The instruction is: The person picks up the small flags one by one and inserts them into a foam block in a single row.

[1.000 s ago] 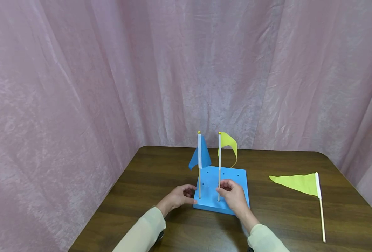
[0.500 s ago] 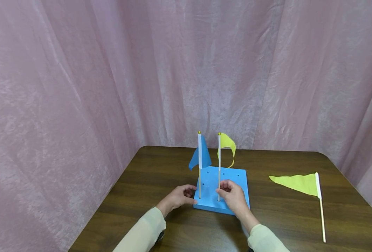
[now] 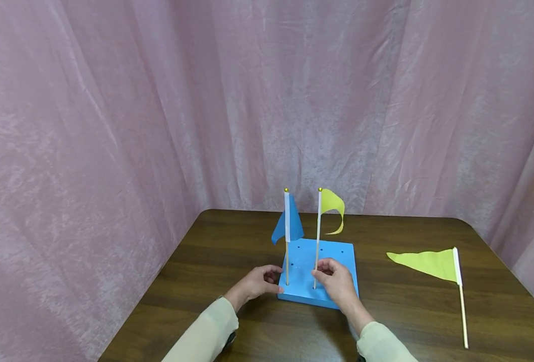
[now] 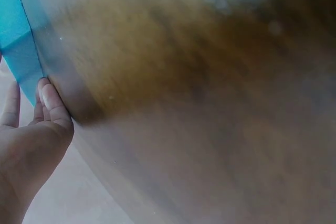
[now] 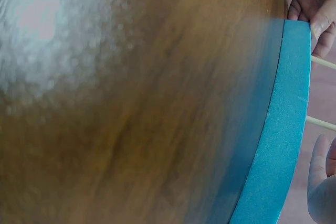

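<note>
A blue foam block [image 3: 335, 256] with small holes lies on the brown table [image 3: 412, 311]. Two flags stand in its near row: a blue flag [image 3: 289, 223] on the left and a yellow flag [image 3: 332, 203] beside it. My right hand [image 3: 318, 274] pinches the yellow flag's stick [image 3: 317, 249] just above the block; the stick leans slightly right. My left hand [image 3: 273, 281] grips the block's near left corner, by the blue flag's stick [image 3: 287, 261]. The right wrist view shows the block's side [image 5: 278, 145] and both sticks; the left wrist view shows my left hand's fingers [image 4: 50, 103] against the block [image 4: 18, 40].
A second yellow flag [image 3: 430, 263] lies flat on the table to the right, its stick [image 3: 461, 306] pointing toward me. Pink curtains [image 3: 113, 125] close off the table's back and sides. The table's left edge runs near my left forearm.
The top of the yellow flag's stick has tipped a little to the right and its cloth has swung. Both hands and the block stay where they were.
</note>
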A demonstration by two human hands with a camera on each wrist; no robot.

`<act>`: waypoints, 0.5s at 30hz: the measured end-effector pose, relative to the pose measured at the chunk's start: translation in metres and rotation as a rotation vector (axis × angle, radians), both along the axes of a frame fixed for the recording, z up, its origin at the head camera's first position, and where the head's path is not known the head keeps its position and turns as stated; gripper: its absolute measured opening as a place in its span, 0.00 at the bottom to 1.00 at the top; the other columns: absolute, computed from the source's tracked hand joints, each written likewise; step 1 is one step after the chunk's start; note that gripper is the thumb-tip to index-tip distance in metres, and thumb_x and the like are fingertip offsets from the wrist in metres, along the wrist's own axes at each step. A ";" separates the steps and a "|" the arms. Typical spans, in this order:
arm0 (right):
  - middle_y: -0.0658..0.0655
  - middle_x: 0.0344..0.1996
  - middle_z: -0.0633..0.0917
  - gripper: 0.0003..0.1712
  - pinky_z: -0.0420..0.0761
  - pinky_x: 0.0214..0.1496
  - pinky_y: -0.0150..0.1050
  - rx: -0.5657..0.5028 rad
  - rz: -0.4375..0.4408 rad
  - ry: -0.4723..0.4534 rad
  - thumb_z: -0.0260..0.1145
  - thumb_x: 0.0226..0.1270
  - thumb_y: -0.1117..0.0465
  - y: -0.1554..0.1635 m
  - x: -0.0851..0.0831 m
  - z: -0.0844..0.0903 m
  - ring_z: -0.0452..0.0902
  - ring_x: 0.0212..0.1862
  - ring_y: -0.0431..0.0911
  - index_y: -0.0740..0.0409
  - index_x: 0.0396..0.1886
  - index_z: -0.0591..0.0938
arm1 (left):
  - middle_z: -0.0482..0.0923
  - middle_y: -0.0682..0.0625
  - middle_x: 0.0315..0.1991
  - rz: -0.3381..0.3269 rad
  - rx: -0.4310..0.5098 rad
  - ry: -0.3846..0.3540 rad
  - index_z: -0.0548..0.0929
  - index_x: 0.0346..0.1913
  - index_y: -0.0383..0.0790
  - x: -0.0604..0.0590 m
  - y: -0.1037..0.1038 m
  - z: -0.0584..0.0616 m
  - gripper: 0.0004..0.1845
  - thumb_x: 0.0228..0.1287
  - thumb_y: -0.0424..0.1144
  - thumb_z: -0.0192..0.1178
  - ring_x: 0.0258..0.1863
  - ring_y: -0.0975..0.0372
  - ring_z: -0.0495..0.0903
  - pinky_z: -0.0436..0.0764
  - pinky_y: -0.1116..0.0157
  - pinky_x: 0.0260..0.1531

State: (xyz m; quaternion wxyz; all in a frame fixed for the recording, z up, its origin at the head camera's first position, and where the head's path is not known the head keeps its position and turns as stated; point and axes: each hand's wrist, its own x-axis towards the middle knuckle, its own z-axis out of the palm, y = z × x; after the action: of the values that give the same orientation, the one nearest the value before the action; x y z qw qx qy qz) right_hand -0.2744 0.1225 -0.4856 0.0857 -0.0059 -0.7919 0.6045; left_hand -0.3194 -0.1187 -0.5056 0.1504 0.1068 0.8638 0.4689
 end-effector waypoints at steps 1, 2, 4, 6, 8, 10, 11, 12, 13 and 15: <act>0.55 0.33 0.83 0.09 0.76 0.40 0.37 -0.001 0.001 -0.001 0.71 0.63 0.67 0.000 0.000 0.001 0.75 0.38 0.47 0.66 0.42 0.83 | 0.77 0.49 0.45 0.001 -0.001 0.000 0.81 0.58 0.47 0.000 0.000 0.000 0.27 0.53 0.39 0.77 0.44 0.55 0.73 0.77 0.54 0.47; 0.54 0.33 0.83 0.09 0.76 0.40 0.37 0.005 0.001 0.001 0.71 0.63 0.67 0.000 0.000 0.001 0.75 0.38 0.47 0.66 0.42 0.83 | 0.77 0.49 0.45 0.002 -0.001 -0.001 0.81 0.58 0.47 0.000 0.000 0.000 0.27 0.53 0.40 0.77 0.44 0.55 0.73 0.77 0.54 0.47; 0.55 0.33 0.83 0.10 0.76 0.40 0.37 0.011 0.000 0.003 0.71 0.63 0.67 0.001 -0.001 0.001 0.75 0.38 0.47 0.67 0.42 0.83 | 0.76 0.49 0.45 0.004 -0.001 -0.002 0.81 0.58 0.47 0.000 0.000 0.001 0.27 0.53 0.39 0.77 0.44 0.55 0.73 0.77 0.54 0.47; 0.54 0.33 0.83 0.10 0.76 0.41 0.38 0.014 0.000 -0.004 0.71 0.63 0.67 0.001 0.000 0.001 0.75 0.38 0.47 0.67 0.42 0.83 | 0.77 0.49 0.45 0.004 -0.002 -0.002 0.81 0.58 0.47 0.000 0.000 0.001 0.27 0.53 0.40 0.77 0.44 0.55 0.73 0.77 0.54 0.47; 0.54 0.33 0.83 0.10 0.76 0.41 0.38 0.017 0.000 -0.010 0.71 0.63 0.66 0.001 0.000 0.001 0.75 0.39 0.48 0.66 0.43 0.83 | 0.77 0.49 0.45 0.002 -0.003 0.000 0.81 0.58 0.47 0.000 0.000 0.001 0.27 0.53 0.40 0.77 0.44 0.55 0.73 0.77 0.54 0.48; 0.54 0.33 0.83 0.11 0.76 0.41 0.39 0.019 0.000 -0.013 0.71 0.63 0.66 0.002 -0.001 0.001 0.75 0.39 0.48 0.66 0.43 0.83 | 0.77 0.49 0.45 0.001 -0.004 0.002 0.81 0.58 0.47 0.001 0.000 0.001 0.27 0.53 0.40 0.76 0.44 0.55 0.73 0.77 0.53 0.48; 0.54 0.34 0.83 0.11 0.76 0.41 0.39 0.019 0.000 -0.014 0.72 0.63 0.66 0.002 -0.001 0.001 0.75 0.39 0.48 0.66 0.43 0.83 | 0.77 0.49 0.45 0.001 -0.004 0.001 0.81 0.58 0.47 0.001 0.000 0.001 0.27 0.53 0.40 0.76 0.45 0.55 0.73 0.77 0.53 0.48; 0.54 0.34 0.83 0.11 0.76 0.41 0.39 0.019 0.002 -0.014 0.72 0.63 0.66 0.002 -0.001 0.000 0.75 0.39 0.48 0.66 0.43 0.84 | 0.77 0.49 0.45 0.001 -0.004 0.000 0.81 0.58 0.47 0.001 0.000 0.002 0.27 0.53 0.40 0.76 0.45 0.55 0.73 0.77 0.53 0.48; 0.54 0.33 0.83 0.11 0.76 0.41 0.39 0.017 0.000 -0.013 0.72 0.63 0.66 0.002 -0.001 0.000 0.75 0.39 0.48 0.66 0.43 0.84 | 0.77 0.49 0.45 0.002 -0.004 0.000 0.81 0.58 0.47 0.001 0.000 0.002 0.27 0.53 0.40 0.76 0.45 0.55 0.73 0.77 0.53 0.48; 0.54 0.33 0.83 0.11 0.76 0.41 0.39 0.017 0.001 -0.003 0.72 0.63 0.66 0.002 -0.001 0.000 0.75 0.39 0.48 0.66 0.43 0.84 | 0.77 0.49 0.45 0.004 -0.004 -0.002 0.81 0.58 0.47 0.002 0.000 0.003 0.27 0.53 0.40 0.77 0.45 0.55 0.73 0.77 0.53 0.48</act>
State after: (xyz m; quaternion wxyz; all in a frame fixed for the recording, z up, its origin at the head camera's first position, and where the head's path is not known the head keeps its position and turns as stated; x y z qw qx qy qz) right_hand -0.2753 0.1249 -0.4859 0.0844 -0.0058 -0.7973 0.5976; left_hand -0.3175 -0.1184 -0.5031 0.1506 0.1045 0.8648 0.4674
